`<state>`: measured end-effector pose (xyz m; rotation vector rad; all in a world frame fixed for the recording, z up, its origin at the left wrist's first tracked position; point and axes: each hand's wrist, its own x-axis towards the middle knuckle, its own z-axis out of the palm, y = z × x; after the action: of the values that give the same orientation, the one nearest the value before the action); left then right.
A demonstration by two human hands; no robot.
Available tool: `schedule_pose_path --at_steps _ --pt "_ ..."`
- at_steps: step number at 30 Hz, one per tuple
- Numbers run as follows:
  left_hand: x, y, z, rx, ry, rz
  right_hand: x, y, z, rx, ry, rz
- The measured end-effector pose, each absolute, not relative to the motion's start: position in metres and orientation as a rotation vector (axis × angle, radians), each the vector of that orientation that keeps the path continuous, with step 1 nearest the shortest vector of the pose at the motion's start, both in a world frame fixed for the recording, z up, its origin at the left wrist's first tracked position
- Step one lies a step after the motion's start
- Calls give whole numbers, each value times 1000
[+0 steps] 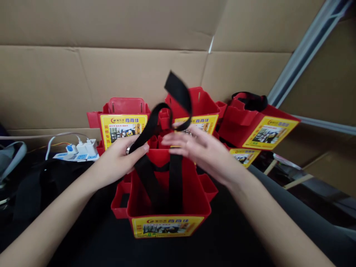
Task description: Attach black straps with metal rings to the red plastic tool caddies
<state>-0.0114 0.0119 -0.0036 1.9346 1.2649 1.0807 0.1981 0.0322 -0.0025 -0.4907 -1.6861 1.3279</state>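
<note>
A red plastic tool bucket [167, 185] with side pockets and a yellow printed label stands in front of me. Black webbing straps [175, 181] run down inside it. Above its back rim, my left hand [119, 155] is closed on a length of black strap [151, 128], pinched between thumb and fingers. A small shiny metal piece shows at that hand; whether it is a buckle or a finger ring, I cannot tell. The strap's free end curls up in the air. Close to this loop, my right hand [203, 150] has its fingers stretched out, slightly blurred.
Behind stand more red buckets with yellow labels, one at the left [125, 107], one in the middle [201, 100] and a tilted one [250, 118] at the right. A power strip [76, 155] with plugged-in chargers lies left. Cardboard [139, 74] forms the back wall.
</note>
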Motion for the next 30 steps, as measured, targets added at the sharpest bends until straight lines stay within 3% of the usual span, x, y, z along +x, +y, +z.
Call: schedule_pose_path --at_steps 5,10,17,21,25,30 --pt "-9 14 -6 1835 1220 1131 172 12 -21 -656 -1994 1347" --pt "-6 14 -4 1658 1100 1156 194 21 2 -816 -2163 1167" --pt "-9 14 -5 1702 851 823 212 27 11 -997 -2382 930" --pt "-15 14 -4 1651 754 820 200 15 3 -877 -2322 725" --pt "-17 14 -3 1479 637 746 183 9 -7 -701 -2250 747" --pt "-17 11 -1 1392 774 880 171 7 -19 -696 -2208 266"
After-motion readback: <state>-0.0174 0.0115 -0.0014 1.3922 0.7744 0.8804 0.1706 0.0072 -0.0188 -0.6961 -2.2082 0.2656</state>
